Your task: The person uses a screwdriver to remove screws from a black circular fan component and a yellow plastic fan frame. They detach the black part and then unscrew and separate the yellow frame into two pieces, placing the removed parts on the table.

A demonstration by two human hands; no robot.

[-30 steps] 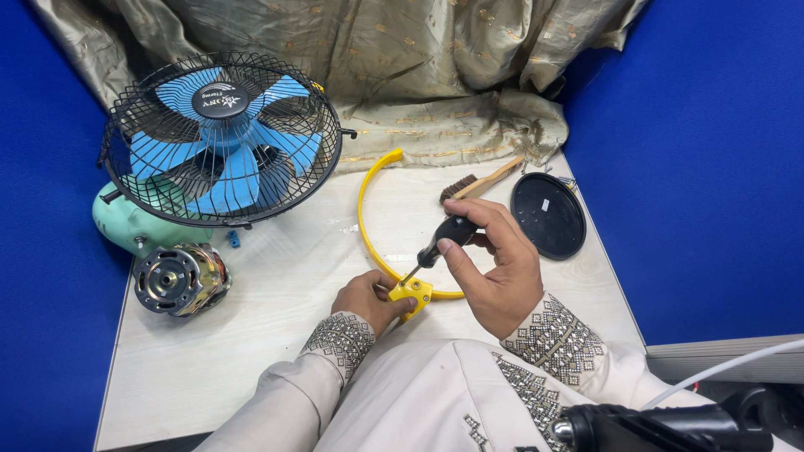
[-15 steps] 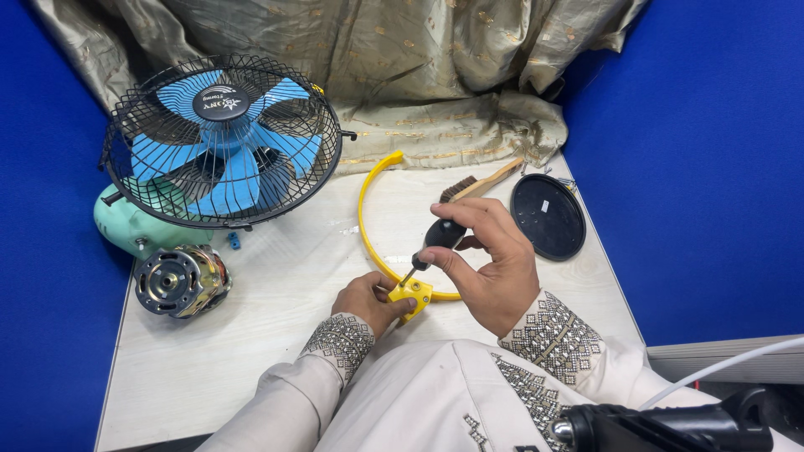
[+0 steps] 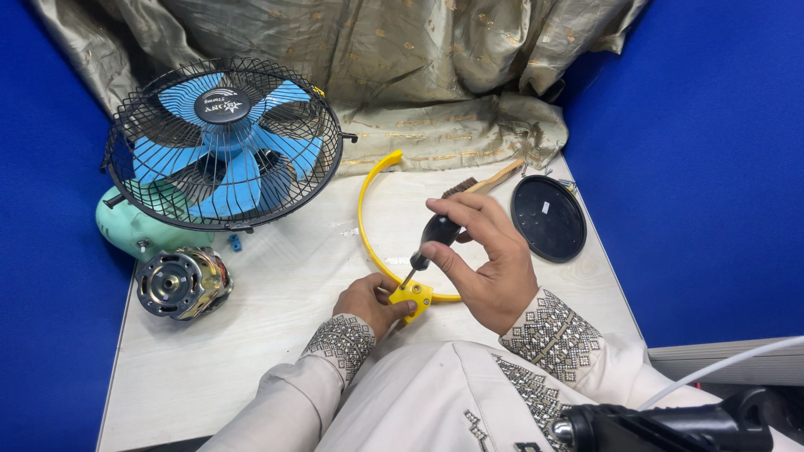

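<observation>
The left hand [image 3: 368, 303] lies low on the near side, palm down, fingers curled and pinched shut, thumb pointing right. Its forearm runs back toward the near left in an embroidered cuff. The right hand [image 3: 486, 259] is raised just right of it, palm facing left, fingers and thumb closed in a fingertip grip.

Glossy yellow plastic ring [image 3: 368, 219]; black wire fan grille [image 3: 224, 142] over smooth blue plastic blades; shiny metal motor [image 3: 180, 282]; sheeny gold cloth [image 3: 402, 75]; matt pale tabletop [image 3: 251, 351]; matt black disc [image 3: 548, 218].
</observation>
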